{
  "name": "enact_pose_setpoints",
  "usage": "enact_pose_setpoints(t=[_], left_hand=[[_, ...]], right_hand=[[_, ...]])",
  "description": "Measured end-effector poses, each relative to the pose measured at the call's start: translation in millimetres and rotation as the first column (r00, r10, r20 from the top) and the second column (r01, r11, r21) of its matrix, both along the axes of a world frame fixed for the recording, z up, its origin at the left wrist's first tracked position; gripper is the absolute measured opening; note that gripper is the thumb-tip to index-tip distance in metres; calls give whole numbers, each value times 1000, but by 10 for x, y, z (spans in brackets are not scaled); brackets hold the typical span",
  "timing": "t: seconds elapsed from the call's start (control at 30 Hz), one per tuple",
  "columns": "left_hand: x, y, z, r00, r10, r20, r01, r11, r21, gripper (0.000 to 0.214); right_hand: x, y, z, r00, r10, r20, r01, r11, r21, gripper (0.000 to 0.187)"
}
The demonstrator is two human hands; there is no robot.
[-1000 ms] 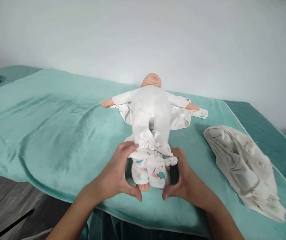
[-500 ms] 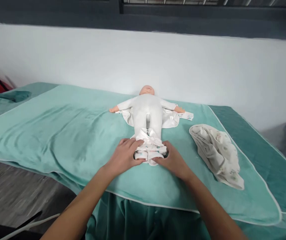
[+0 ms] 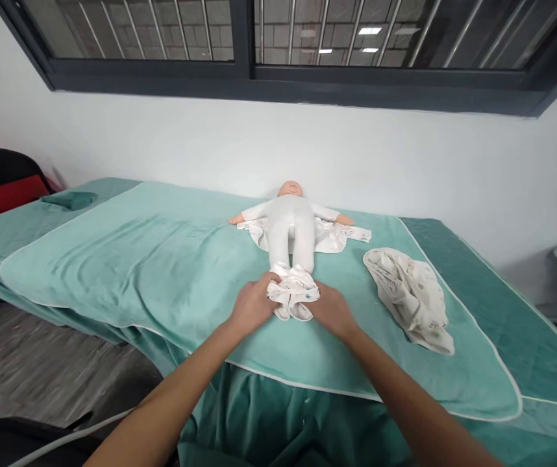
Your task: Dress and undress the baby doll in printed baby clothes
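A baby doll (image 3: 289,224) with a white cloth body lies on its back, arms spread and legs toward me. Bunched around its lower legs is a pair of white printed baby pants (image 3: 294,290). My left hand (image 3: 254,303) grips the left side of the pants, and my right hand (image 3: 333,311) grips the right side; some fingertips are hidden in the fabric. The doll's feet are covered by the cloth. Under its back and arms lies an open white printed baby shirt (image 3: 331,239), one sleeve stretching out to the right.
A crumpled cream printed cloth (image 3: 412,298) lies on the green blanket (image 3: 176,259) to the right. The bed stands against a white wall (image 3: 161,143) below a barred window (image 3: 288,39). A black and red chair (image 3: 6,185) is at the far left.
The pants are bunched more tightly and both hands have come closer together around them. More of the doll's legs shows above the cloth. The camera view has tilted up, showing more window.
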State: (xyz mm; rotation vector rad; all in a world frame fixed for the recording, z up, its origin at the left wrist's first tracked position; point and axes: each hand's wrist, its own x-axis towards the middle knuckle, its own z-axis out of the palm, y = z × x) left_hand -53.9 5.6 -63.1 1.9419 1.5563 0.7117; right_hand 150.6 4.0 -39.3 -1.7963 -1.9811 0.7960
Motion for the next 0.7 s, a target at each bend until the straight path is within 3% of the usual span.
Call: enact_pose_setpoints(t=[0.07,0.13,0.2,0.27,0.33,0.43,0.5,0.57,0.7], left_hand=[[-72,5,187,976,-55,211,94,979,-179,37],[-180,40,405,913,-112,392,244,921,-305,39],[-299,80,626,873,-149,464,341,867,-364,39],[-405,109,840,865,-238,442,421,824,-380,43],[-480,124,1056,839,-407,362,533,748,-395,47],[-527,127,1407,752,-641,152,632,638,-439,52],[-519,121,1650,735,-678,12,619,663,-422,54],[-488,106,1878,744,-659,-110,590,725,-356,52],[-388,15,2220,713,-523,-467,552,829,-88,26]], right_hand=[[49,-6,159,982,76,-173,-106,979,-173,20],[120,1,337,925,100,-366,-230,916,-330,25],[189,15,513,889,100,-446,-285,884,-371,30],[245,32,679,900,155,-408,-298,901,-316,29],[283,47,845,917,281,-282,-350,907,-235,28],[297,60,1129,864,500,62,-484,858,-175,37],[268,56,1351,748,573,333,-545,818,-184,44],[210,44,1588,615,581,532,-595,786,-170,47],[75,-3,2037,443,487,753,-695,717,-54,39]])
